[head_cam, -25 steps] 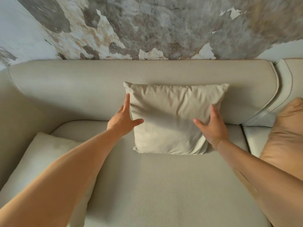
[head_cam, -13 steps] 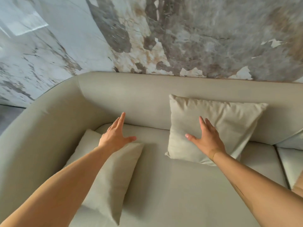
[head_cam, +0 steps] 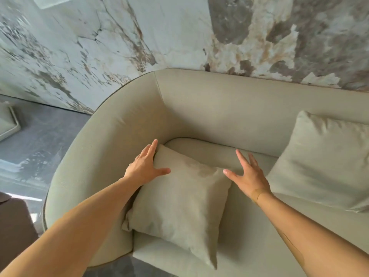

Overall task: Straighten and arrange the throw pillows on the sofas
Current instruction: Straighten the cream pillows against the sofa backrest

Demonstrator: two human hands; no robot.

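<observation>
A beige throw pillow lies flat on the seat at the left end of the beige sofa, tilted against the curved armrest. My left hand rests open on its far left corner, fingers straight and thumb spread over the fabric. My right hand hovers open just past the pillow's far right corner, fingers spread; whether it touches the corner I cannot tell. A second beige pillow stands upright against the backrest at the right.
A marble-patterned wall rises behind the sofa. Grey floor lies to the left, with a pale furniture edge at far left and a dark brown object at lower left.
Both hands left the upright pillow and moved left to the flat pillow by the armrest. The view swung left, so the upright pillow now sits at the right edge.
</observation>
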